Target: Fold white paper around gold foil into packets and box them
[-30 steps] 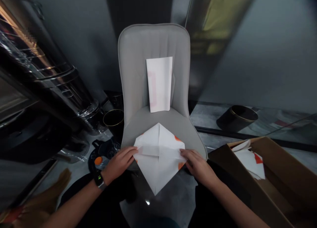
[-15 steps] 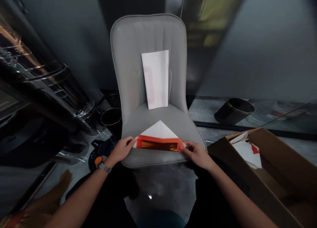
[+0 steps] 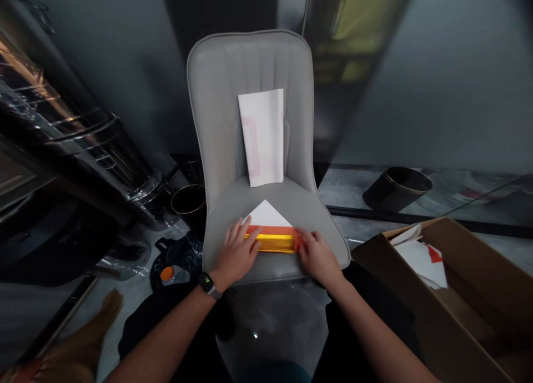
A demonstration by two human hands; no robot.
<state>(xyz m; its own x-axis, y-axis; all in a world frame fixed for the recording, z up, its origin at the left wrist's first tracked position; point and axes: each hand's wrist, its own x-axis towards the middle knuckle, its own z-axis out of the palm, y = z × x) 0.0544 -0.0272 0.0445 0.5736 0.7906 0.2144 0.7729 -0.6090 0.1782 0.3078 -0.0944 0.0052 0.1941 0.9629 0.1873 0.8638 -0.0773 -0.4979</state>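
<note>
On the seat of the grey chair (image 3: pixel 250 55) lies a piece of folded paper (image 3: pixel 275 243), with a white triangular peak at the back and a red and shiny gold band along the front. My left hand (image 3: pixel 237 254) rests on its left end with the fingers spread. At the right end, the bent fingers of my right hand (image 3: pixel 318 255) grip the band's edge, partly hiding it. A stack of folded white paper (image 3: pixel 268 144) with faint pink print leans upright against the backrest.
To the right stands an open cardboard box (image 3: pixel 466 322) with white and red folded paper (image 3: pixel 420 261) inside. Black bins (image 3: pixel 187 200) stand near the chair. A bottle with an orange cap (image 3: pixel 167 273) and a dark bag lie left. Another person's foot (image 3: pixel 110 311) shows lower left.
The folded paper has gone from being held up by both ends to lying lower on the seat. My left hand has moved right and spread onto it; the gold band now faces up brightly.
</note>
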